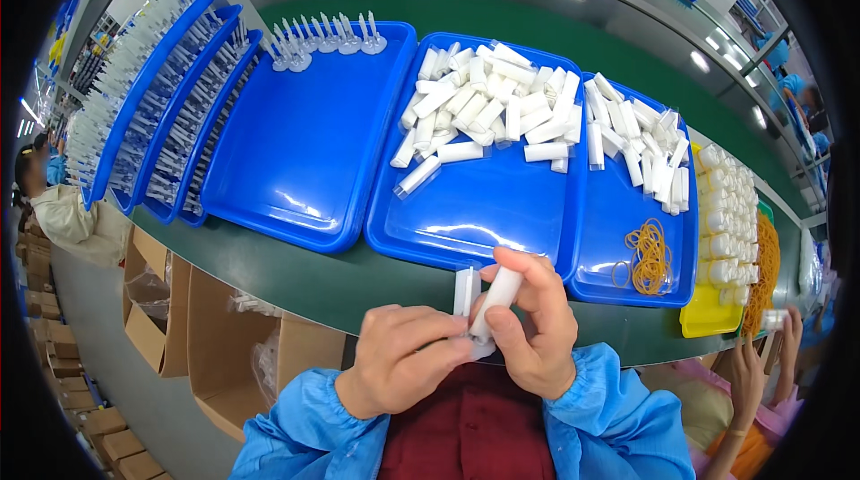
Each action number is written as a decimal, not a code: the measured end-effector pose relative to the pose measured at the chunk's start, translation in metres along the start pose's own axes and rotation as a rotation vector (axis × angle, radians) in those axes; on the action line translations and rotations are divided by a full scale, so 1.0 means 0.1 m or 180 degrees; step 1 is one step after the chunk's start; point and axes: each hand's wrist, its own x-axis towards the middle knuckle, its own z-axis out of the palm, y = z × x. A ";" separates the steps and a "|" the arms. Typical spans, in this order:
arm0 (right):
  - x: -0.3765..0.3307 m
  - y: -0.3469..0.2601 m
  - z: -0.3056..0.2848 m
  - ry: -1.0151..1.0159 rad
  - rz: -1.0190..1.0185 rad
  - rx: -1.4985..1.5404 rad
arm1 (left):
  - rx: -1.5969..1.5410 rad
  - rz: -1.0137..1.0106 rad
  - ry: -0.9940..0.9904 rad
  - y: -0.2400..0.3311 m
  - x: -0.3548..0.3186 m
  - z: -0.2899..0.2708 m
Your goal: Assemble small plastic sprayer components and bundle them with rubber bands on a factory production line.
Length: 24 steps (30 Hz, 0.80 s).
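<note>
My right hand point(536, 323) grips a white plastic tube point(495, 299), held slanted just in front of my chest. My left hand point(405, 356) pinches the tube's lower end, next to a clear cap piece point(465, 291) that stands upright between both hands. Both hands hover over the near edge of the green belt point(296, 278). Directly beyond them lies a blue tray point(466, 216) with a heap of similar white tubes point(488, 108) at its far end.
A further blue tray point(618, 256) to the right holds more tubes and orange rubber bands point(647, 256). To the left sits a blue tray point(296, 167) with white stemmed parts point(322, 37) along its far rim. Racked trays point(161, 95) stand far left. A yellow tray point(708, 319), cardboard boxes point(224, 346) and another person's hand point(761, 364) are nearby.
</note>
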 end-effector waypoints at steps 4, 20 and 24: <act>0.30 0.07 0.10 -0.0302 -0.0376 -0.0150 | 0.0719 -0.0076 0.0022 -0.16 -0.06 -0.12; 0.89 0.39 -0.15 -0.0881 -0.1384 -0.3435 | 0.0749 -0.0222 -0.0172 -0.24 -0.09 -0.11; 0.76 0.33 -0.29 -0.1202 -0.1260 -0.3701 | 0.0673 -0.0089 -0.0440 -0.24 -0.03 -0.04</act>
